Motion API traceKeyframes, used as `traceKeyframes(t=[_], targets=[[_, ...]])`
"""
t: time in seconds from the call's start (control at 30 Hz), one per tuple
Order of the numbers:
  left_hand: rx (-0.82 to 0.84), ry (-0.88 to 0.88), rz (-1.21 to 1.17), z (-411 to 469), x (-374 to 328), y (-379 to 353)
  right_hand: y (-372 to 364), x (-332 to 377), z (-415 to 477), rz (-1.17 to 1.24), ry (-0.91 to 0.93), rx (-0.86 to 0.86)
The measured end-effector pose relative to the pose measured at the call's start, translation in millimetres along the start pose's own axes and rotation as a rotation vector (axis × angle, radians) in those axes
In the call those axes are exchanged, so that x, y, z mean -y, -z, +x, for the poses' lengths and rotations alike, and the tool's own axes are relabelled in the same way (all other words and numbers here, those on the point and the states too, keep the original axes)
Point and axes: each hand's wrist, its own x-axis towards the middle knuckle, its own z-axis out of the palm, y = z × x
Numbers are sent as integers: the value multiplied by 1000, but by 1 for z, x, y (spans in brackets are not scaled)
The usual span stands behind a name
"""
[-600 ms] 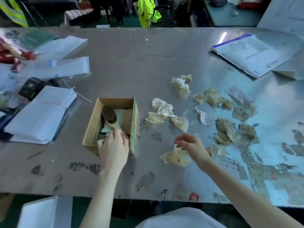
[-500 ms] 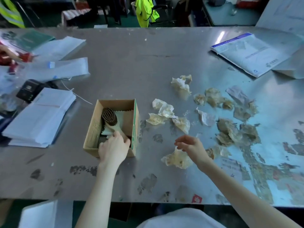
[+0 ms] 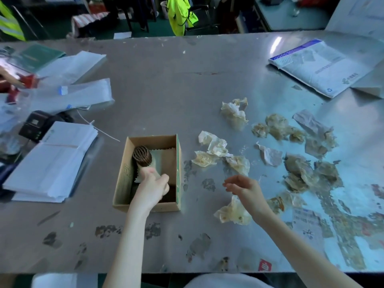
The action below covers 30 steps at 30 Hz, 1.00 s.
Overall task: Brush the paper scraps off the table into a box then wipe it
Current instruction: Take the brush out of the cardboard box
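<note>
Inspector: Step in hand?

Assessor: Brushing not begun. Inside the box (image 3: 153, 140) lies the brush (image 3: 142, 156); the left hand (image 3: 151, 188) has its grip closed round the handle. The right hand (image 3: 245, 188) hovers, grip loose, holding nothing. Paper scraps (image 3: 214, 145) lie scattered on the surface (image 3: 166, 90), right of the box.

Inspector: Next move?

Assessor: In my judgement, lift the brush clear, then sweep the scraps toward the box.

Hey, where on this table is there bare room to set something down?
Bare metal runs along the far middle, between the white envelopes and the printed mailer, and along the near edge in front of the cardboard box. Right of the box it is crowded with crumpled paper scraps.
</note>
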Motion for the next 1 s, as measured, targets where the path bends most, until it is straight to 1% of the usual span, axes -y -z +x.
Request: traceKeyframes(t=[0.13,0.23,0.37,0.5,0.6,0.67,0.73,0.8,0.87,0.93,1.0], targets=[[-134,-25,-278,-9,-2,11,-6,5,-1,26,0,77],[-173,-83,-468,-29,0,9,-7,12,-5,90,-4,114],[-195,-190,-545,-63,3,-20,-5,26,-18,221,-20,182],[-106,-319,-508,-81,6,-56,4,38,-32,334,-68,297],[20,-394,-470,-89,5,-81,7,42,-35,394,-88,369],[119,-431,-440,-97,4,-96,12,42,-36,460,-92,385],[206,-479,-420,-103,3,-110,18,41,-38,499,-71,367],[257,-504,-370,-109,1,-124,29,35,-41,480,-51,287],[293,-488,-337,-113,-1,-136,40,28,-43,481,-58,204],[307,-486,-268,-115,-4,-146,50,21,-46,510,-71,127],[283,-511,-156,-115,-6,-154,61,16,-48,504,-83,32]])
